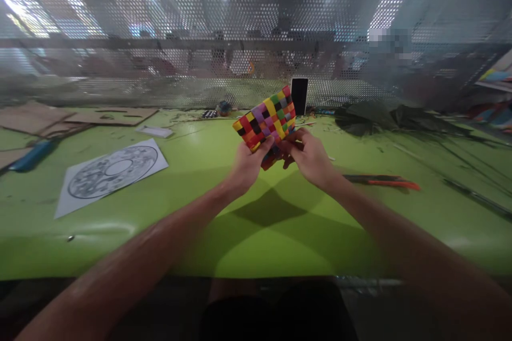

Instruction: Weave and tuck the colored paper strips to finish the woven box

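A woven piece of multicoloured checks (267, 117), in red, yellow, purple, green and black, is held up tilted above the green table (192, 154). My left hand (248, 162) grips its lower left edge, thumb lying on the near face. At the lower right edge, my right hand (306, 154) has its fingers bent and pressed to the weave. Part of the piece below the thumbs is hidden by the hands. Its shadow falls on the table beneath.
A sheet with a printed ring pattern (116, 173), a blue tool (34, 155) and cardboard (112, 115) lie left. Behind stands a dark-screened phone (299, 96). Red and dark strips (384, 181) and dark leaves (364, 117) lie right, before a perforated screen (192, 64).
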Available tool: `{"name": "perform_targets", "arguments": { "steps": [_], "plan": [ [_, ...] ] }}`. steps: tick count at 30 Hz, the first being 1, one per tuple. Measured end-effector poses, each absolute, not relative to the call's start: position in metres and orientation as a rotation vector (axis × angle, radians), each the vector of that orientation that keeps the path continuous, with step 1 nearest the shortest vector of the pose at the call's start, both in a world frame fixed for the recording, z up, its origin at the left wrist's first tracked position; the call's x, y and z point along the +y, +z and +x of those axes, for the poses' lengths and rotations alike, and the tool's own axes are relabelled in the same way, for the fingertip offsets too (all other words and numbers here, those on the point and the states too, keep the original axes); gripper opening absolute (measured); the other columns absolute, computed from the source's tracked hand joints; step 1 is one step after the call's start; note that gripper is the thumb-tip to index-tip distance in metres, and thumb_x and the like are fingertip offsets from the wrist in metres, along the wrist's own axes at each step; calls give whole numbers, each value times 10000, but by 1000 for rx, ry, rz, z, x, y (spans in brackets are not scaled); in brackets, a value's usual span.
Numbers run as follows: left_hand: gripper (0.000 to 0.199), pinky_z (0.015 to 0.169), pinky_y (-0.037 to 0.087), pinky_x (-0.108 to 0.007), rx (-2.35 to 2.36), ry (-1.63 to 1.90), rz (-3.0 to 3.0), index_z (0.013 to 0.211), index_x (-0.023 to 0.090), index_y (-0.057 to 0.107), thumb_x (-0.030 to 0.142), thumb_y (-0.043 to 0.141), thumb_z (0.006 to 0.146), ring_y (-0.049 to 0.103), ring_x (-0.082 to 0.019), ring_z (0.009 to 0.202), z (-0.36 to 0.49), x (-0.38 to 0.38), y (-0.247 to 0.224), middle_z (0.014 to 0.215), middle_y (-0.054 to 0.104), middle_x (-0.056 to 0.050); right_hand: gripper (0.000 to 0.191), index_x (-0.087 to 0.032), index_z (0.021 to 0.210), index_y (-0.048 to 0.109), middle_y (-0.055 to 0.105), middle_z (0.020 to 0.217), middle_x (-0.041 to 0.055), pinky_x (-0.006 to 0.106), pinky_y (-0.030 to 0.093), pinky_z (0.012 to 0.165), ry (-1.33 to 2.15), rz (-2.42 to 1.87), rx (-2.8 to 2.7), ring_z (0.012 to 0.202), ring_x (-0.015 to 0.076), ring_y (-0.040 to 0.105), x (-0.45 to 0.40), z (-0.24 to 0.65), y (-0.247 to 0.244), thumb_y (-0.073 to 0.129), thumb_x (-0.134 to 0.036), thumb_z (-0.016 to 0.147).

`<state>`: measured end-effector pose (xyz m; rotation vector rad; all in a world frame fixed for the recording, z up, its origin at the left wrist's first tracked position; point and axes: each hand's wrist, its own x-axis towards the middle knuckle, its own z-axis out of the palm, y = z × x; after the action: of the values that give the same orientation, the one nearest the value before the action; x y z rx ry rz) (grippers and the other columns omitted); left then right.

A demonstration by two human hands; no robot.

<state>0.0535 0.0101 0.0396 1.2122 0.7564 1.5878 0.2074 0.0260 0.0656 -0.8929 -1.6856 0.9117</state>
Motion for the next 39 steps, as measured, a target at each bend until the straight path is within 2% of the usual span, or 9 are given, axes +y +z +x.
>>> {"name": "perform_targets", "arguments": {
  "steps": [6, 15, 17, 20, 24, 28, 30, 34, 39],
  "plan": [
    [285, 669, 570, -285, 777, 1589, 1229, 922, 197, 720, 445, 807, 812, 668, -160, 727, 52, 10, 42, 855, 744, -28, 345, -171, 888, 554, 493, 1115, 113, 226, 567, 407, 731, -966, -1734, 692, 121, 620, 19, 204, 60, 620, -504, 947],
    [332, 474, 479, -251, 684, 1553, 1164, 909, 179, 686, 466, 813, 801, 580, -119, 557, 57, 7, 41, 765, 682, -12, 220, -197, 870, 495, 426, 1049, 85, 249, 556, 419, 589, -995, -1738, 777, 167, 580, 23, 203, 52, 578, -391, 934],
    [329, 476, 485, -253, 675, 1574, 1114, 899, 179, 680, 451, 828, 788, 593, -126, 569, 58, 6, 44, 758, 675, -9, 185, -209, 871, 497, 440, 1027, 79, 280, 571, 472, 521, -980, -1725, 796, 181, 571, 22, 202, 50, 558, -369, 942],
    [307, 461, 468, -252, 693, 1572, 1067, 870, 177, 668, 428, 827, 797, 571, -115, 529, 60, 2, 48, 727, 663, -4, 131, -227, 859, 501, 471, 991, 75, 396, 612, 690, 372, -966, -1703, 854, 211, 569, 22, 201, 46, 533, -313, 952],
    [283, 448, 442, -250, 690, 1549, 1077, 837, 172, 664, 413, 813, 822, 551, -113, 488, 63, -5, 52, 646, 626, 5, 166, -243, 811, 475, 497, 941, 72, 489, 564, 859, 254, -972, -1654, 885, 234, 569, 22, 198, 41, 528, -290, 962],
    [256, 457, 443, -243, 665, 1538, 1067, 805, 176, 658, 389, 797, 839, 538, -108, 467, 67, -8, 50, 593, 600, 17, 216, -242, 807, 474, 521, 933, 72, 454, 560, 813, 280, -960, -1585, 862, 227, 575, 20, 194, 39, 556, -350, 975],
    [224, 495, 479, -244, 686, 1543, 1054, 817, 174, 674, 360, 796, 838, 582, -119, 513, 67, -7, 48, 630, 642, 3, 255, -243, 815, 473, 534, 901, 57, 389, 562, 714, 380, -952, -1556, 794, 201, 578, 20, 193, 40, 588, -410, 971],
    [220, 702, 596, -291, 728, 1624, 936, 940, 187, 719, 310, 829, 794, 721, -183, 783, 60, 1, 49, 851, 766, -30, 362, -243, 835, 491, 543, 762, 8, 281, 472, 467, 648, -922, -1631, 588, 140, 533, 21, 197, 49, 670, -546, 915],
    [337, 926, 602, -409, 716, 1648, 818, 1037, 177, 723, 298, 863, 756, 751, -244, 982, 55, 5, 55, 965, 791, -62, 414, -219, 840, 570, 569, 757, 9, 279, 469, 483, 729, -869, -1707, 600, 133, 541, 22, 204, 60, 733, -598, 847]
  ]
}}
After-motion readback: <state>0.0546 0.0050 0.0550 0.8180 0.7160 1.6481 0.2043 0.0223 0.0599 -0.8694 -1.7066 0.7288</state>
